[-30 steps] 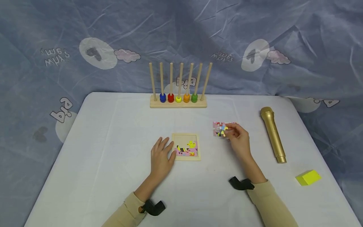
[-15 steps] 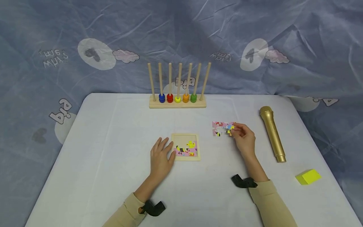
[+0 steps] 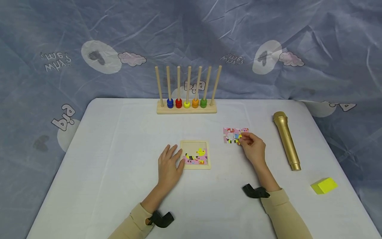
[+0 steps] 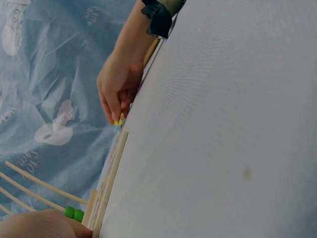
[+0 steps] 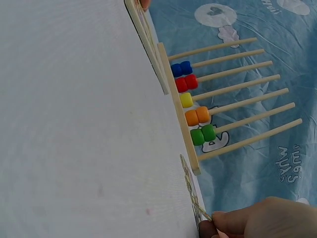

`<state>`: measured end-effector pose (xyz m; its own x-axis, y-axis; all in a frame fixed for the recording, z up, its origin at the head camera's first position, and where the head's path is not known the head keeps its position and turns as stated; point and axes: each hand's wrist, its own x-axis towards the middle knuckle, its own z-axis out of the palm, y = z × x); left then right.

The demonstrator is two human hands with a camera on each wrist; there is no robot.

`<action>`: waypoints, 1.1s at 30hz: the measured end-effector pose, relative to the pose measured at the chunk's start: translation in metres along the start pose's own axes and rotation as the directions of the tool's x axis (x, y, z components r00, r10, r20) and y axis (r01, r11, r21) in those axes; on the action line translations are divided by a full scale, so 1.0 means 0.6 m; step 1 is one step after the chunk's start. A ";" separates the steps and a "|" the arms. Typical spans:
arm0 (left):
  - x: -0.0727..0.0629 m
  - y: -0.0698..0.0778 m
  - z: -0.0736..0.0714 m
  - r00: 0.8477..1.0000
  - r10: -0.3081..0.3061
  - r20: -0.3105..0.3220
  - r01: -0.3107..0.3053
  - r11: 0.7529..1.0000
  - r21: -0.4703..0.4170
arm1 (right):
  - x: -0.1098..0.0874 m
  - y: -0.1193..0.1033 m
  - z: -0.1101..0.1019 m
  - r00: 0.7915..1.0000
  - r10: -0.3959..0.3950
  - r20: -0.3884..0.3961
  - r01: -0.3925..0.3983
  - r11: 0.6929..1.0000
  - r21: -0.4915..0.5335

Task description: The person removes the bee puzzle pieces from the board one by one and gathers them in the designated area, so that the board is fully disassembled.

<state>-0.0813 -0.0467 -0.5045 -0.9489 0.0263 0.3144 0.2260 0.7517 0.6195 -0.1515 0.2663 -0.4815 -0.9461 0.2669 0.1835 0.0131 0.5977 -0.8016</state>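
A square wooden puzzle tray point(image 3: 195, 167) lies in the middle of the table, its lower part filled with pink and yellow pieces. My left hand point(image 3: 170, 167) rests on its left edge, fingers spread and fairly straight. Right of the tray, several loose pink puzzle pieces point(image 3: 229, 130) lie together. Over their right end my right hand point(image 3: 253, 147) pinches a puzzle piece point(image 3: 239, 137) with blue and yellow on it, between thumb and fingers. In the right wrist view that piece point(image 5: 204, 212) is tilted, one edge near the other pieces; whether it touches them I cannot tell.
A wooden peg rack point(image 3: 186, 112) with coloured beads stands at the table's back edge. To the right lie a gold microphone point(image 3: 287, 142) and a yellow block point(image 3: 324, 186). A printed blue-grey cloth point(image 3: 185, 33) hangs behind the white table point(image 3: 119, 132).
My right hand, pinching the piece, shifted right half a second ago and has come slightly back left and down. The left hand stays on the tray.
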 end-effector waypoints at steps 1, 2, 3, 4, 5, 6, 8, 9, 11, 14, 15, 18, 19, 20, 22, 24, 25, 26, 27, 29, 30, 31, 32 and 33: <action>0.000 0.000 0.000 1.000 0.001 -0.002 -0.001 1.000 0.001 | 0.000 0.001 0.000 1.000 -0.005 0.001 0.005 1.000 -0.005; 0.000 0.000 0.000 1.000 0.002 -0.003 -0.002 1.000 0.003 | 0.000 0.001 0.001 1.000 -0.011 0.003 0.011 1.000 -0.009; 0.000 0.000 -0.001 1.000 0.003 -0.004 -0.003 1.000 0.004 | 0.000 0.002 0.001 1.000 -0.018 0.004 0.018 1.000 -0.013; 0.000 0.000 -0.001 1.000 0.005 -0.007 -0.005 1.000 0.006 | 0.000 0.002 0.002 1.000 -0.026 0.004 0.027 0.999 -0.019; 0.000 0.000 -0.001 1.000 0.008 -0.011 -0.008 1.000 0.006 | 0.000 0.003 0.002 0.999 -0.036 0.003 0.036 0.999 -0.027; -0.001 0.000 -0.001 1.000 0.010 -0.015 -0.010 1.000 0.006 | 0.000 0.003 0.003 0.999 -0.048 0.001 0.048 0.998 -0.036; -0.001 0.000 -0.001 1.000 0.018 -0.024 -0.017 1.000 0.007 | 0.000 0.004 0.004 0.997 -0.072 -0.008 0.072 0.996 -0.057; -0.001 0.000 -0.001 0.999 0.021 -0.028 -0.020 1.000 0.007 | 0.000 0.004 0.004 0.996 -0.086 -0.013 0.085 0.994 -0.070; -0.001 0.000 -0.001 0.999 0.026 -0.035 -0.025 1.000 0.004 | 0.000 0.005 0.005 0.994 -0.110 -0.022 0.107 0.990 -0.096; -0.001 0.000 -0.001 0.999 0.025 -0.037 -0.025 1.000 -0.004 | -0.001 0.006 0.005 0.990 -0.136 -0.030 0.131 0.983 -0.131; -0.001 0.000 -0.001 0.999 0.022 -0.034 -0.023 1.000 -0.007 | -0.001 0.006 0.005 0.989 -0.144 -0.030 0.138 0.980 -0.141; -0.001 0.000 -0.002 1.000 0.015 -0.027 -0.016 1.000 -0.010 | -0.002 0.006 0.006 0.988 -0.153 -0.026 0.147 0.976 -0.163; -0.001 0.000 -0.001 1.000 0.013 -0.025 -0.013 1.000 -0.009 | -0.002 0.005 0.006 0.988 -0.155 -0.024 0.149 0.975 -0.166; -0.001 0.000 -0.002 1.000 0.012 -0.024 -0.012 1.000 -0.008 | -0.002 0.004 0.006 0.987 -0.156 -0.022 0.151 0.974 -0.169; -0.001 0.000 -0.002 0.999 0.015 -0.028 -0.015 1.000 -0.006 | -0.002 0.003 0.006 0.988 -0.157 -0.016 0.151 0.973 -0.173; -0.001 0.000 -0.002 0.999 0.021 -0.034 -0.021 1.000 -0.005 | -0.002 0.002 0.005 0.988 -0.155 -0.010 0.150 0.973 -0.177; -0.001 0.000 -0.002 0.999 0.024 -0.037 -0.024 1.000 -0.005 | -0.003 0.002 0.005 0.988 -0.154 -0.006 0.150 0.972 -0.181; 0.000 0.000 -0.002 0.999 0.028 -0.040 -0.028 1.000 -0.006 | -0.003 0.001 0.005 0.988 -0.155 -0.003 0.151 0.971 -0.187; 0.000 0.000 -0.002 0.999 0.031 -0.042 -0.031 0.999 -0.005 | -0.003 0.002 0.005 0.988 -0.154 -0.001 0.151 0.969 -0.194; 0.000 0.000 -0.002 0.999 0.033 -0.041 -0.033 0.999 -0.005 | -0.004 0.002 0.004 0.989 -0.151 0.005 0.148 0.966 -0.210; 0.000 0.001 -0.002 0.999 0.030 -0.039 -0.031 1.000 -0.006 | -0.004 0.002 0.004 0.989 -0.150 0.008 0.148 0.965 -0.217; 0.000 0.001 -0.002 0.999 0.029 -0.038 -0.030 1.000 -0.006 | -0.004 0.002 0.004 0.989 -0.147 0.011 0.146 0.964 -0.224; 0.000 0.001 -0.002 0.999 0.028 -0.036 -0.029 1.000 -0.008 | -0.005 0.003 0.004 0.989 -0.145 0.013 0.144 0.962 -0.231; 0.000 0.001 -0.002 0.999 0.026 -0.034 -0.026 1.000 -0.008 | -0.005 0.003 0.003 0.990 -0.139 0.016 0.139 0.962 -0.234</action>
<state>-0.0810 -0.0470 -0.5034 -0.9347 0.0232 0.3547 0.2525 0.7457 0.6166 -0.1495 0.2650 -0.4845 -0.9436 0.1690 0.2845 -0.0434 0.7892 -0.6127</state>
